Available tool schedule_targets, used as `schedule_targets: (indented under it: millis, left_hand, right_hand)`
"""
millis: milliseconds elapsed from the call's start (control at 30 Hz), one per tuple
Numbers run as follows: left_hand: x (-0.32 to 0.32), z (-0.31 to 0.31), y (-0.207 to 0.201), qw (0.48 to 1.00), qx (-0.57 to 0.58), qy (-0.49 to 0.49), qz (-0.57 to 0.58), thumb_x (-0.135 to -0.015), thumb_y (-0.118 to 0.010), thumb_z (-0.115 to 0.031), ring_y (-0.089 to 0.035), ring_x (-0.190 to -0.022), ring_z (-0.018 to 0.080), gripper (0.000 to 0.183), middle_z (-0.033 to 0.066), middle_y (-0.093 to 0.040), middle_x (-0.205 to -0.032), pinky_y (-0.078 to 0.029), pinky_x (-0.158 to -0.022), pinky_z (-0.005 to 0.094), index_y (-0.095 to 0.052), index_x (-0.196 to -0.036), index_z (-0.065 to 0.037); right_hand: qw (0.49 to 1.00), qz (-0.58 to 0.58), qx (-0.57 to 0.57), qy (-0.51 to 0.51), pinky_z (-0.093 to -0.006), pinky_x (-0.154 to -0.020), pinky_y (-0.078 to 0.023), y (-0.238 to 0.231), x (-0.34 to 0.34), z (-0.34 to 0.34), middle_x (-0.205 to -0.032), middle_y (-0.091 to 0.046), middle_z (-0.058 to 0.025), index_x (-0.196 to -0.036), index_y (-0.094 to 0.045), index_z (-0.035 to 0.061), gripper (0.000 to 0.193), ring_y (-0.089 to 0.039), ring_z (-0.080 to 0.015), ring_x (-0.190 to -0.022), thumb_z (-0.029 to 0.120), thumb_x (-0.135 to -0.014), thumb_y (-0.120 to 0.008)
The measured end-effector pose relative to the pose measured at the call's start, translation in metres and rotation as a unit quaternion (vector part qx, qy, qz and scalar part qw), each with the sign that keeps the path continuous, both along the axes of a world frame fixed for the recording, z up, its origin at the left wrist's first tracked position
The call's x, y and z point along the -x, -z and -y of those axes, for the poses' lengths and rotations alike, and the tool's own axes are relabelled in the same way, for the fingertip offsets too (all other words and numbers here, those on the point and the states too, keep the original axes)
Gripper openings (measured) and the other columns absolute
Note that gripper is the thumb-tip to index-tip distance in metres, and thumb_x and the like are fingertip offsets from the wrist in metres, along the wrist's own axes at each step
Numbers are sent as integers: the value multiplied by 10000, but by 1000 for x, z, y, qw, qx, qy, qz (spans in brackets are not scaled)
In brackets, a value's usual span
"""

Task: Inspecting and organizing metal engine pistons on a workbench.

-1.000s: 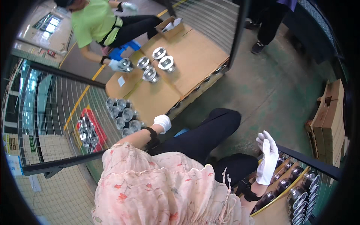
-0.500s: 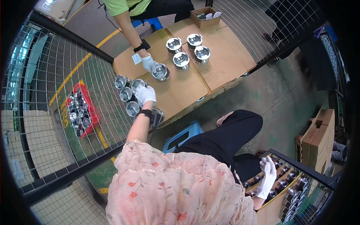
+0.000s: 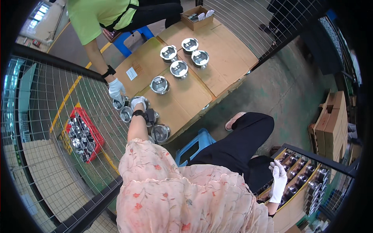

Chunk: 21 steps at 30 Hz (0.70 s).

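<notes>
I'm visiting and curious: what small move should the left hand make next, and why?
Perhaps the left hand should lift the metal piston straight up: it is at that piece, though its grip is partly hidden, and other pistons stand close by.

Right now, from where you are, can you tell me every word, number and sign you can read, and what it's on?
None can be read for sure.
White label on the cardboard: marks too small to read.
Brown print beside that label: too small and blurred.
Yellow floor paint left of the red crate: unclear behind the wire.
Metal parts: no readable words or numbers on their tops.
</notes>
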<state>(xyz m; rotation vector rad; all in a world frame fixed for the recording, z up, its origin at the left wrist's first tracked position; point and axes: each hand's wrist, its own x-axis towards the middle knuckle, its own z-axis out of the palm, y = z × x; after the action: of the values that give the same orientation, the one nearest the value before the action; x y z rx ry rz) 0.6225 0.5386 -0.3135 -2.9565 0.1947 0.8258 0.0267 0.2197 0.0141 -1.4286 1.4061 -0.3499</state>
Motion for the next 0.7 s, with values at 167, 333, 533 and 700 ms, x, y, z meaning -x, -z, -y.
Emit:
schedule_targets:
  millis: [167, 333, 533, 700]
  left_hand:
    - [11, -8, -18, 960, 139, -224, 95, -912, -539, -345, -653, -938, 300, 401, 129, -681, -1072, -500, -811, 383, -645, -1095, -5]
    - [30, 43, -123, 795, 449, -368, 178, -872, -637, -216, -611, -694, 191, 198, 99, -651, -811, -487, -639, 326, -627, -857, -19]
    - [94, 125, -244, 624, 700, -348, -18, -901, -649, -384, -628, -667, 174, 372, 70, -664, -802, -515, -618, 303, -633, -924, -13]
    - [173, 254, -291, 358, 758, -239, -490, -968, -502, -390, -613, -1081, 243, 378, 84, -640, -1157, -528, -914, 425, -563, -1193, -93]
  right_hand:
    - [1000, 2, -11, -13, -291, -931, -462, 12, 1, -3, -1115, -660, -127, -1243, -587, -17, 308, -616, -166, -990, 102, -967, -521]
    - [1000, 24, -8, -15, -290, -928, -461, 15, 5, -3, -1114, -658, -121, -1242, -588, -12, 306, -612, -163, -988, 111, -970, -522]
    - [994, 77, 56, -58, -283, -906, -473, 17, -4, 0, -1067, -690, -119, -1204, -619, -6, 286, -642, -160, -966, 126, -959, -553]
    - [986, 108, 94, -83, -265, -884, -476, 8, -9, 3, -1032, -697, -97, -1183, -632, -10, 262, -642, -140, -934, 93, -951, -571]
